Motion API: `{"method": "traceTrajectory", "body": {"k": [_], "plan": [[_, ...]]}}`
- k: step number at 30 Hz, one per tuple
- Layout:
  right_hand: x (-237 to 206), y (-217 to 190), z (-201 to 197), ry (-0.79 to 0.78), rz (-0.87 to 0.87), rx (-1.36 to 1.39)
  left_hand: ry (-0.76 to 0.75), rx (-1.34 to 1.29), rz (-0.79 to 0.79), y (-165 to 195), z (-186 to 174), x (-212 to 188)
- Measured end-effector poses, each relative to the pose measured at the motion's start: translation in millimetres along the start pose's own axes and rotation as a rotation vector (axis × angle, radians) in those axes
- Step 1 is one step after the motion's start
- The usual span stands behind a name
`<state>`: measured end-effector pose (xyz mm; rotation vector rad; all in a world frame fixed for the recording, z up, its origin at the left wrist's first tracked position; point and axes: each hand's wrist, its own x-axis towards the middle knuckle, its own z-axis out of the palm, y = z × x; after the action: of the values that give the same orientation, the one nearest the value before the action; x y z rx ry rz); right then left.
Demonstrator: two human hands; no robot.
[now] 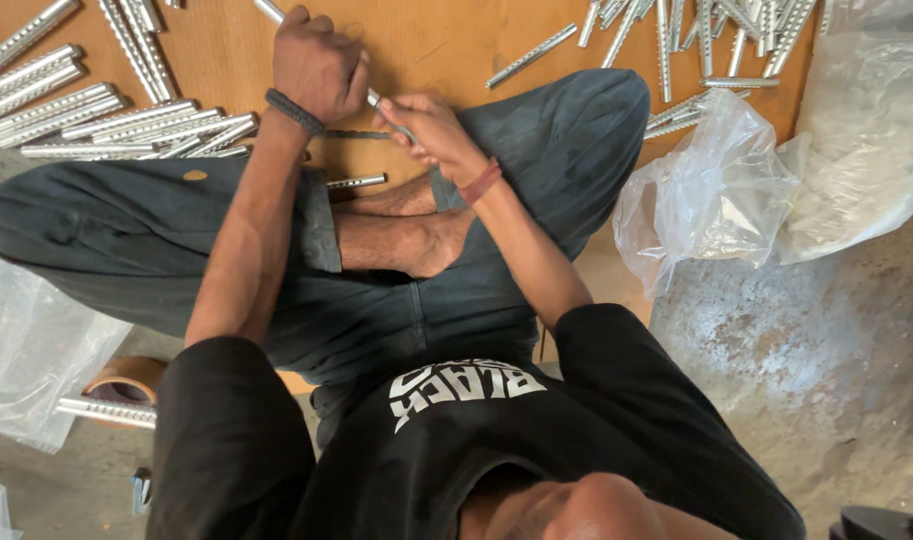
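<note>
I sit cross-legged on a wooden board (446, 40). My left hand (318, 65), with a black band on its wrist, is closed in a fist around a ribbed silver metal rod (269, 10) that slants from the upper left down towards my right hand. My right hand (428, 128), with a red wristband, pinches the rod's lower end just above my knee; what its fingers grip there is partly hidden. A thin dark strip (354, 134) lies on the board just below both hands.
Rows of similar metal rods (96, 115) lie at the left and a loose heap (716, 30) at the top right. A short rod (356, 182) rests by my shin. Clear plastic bags (716, 190) sit on the right, another bag (26, 350) on the left. A tape roll (126, 378) stands by my left hip.
</note>
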<state>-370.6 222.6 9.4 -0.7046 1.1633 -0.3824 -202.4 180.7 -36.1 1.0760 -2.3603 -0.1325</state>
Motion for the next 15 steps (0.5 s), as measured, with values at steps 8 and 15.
{"method": "traceTrajectory", "body": {"k": [8,15], "plan": [[-5,28,-23,-0.435,0.111,0.513,0.108,0.193,-0.371,-54,-21,-10],[38,45,-16,-0.072,0.101,0.537,-0.025,-0.455,-0.726,-35,57,40]]}}
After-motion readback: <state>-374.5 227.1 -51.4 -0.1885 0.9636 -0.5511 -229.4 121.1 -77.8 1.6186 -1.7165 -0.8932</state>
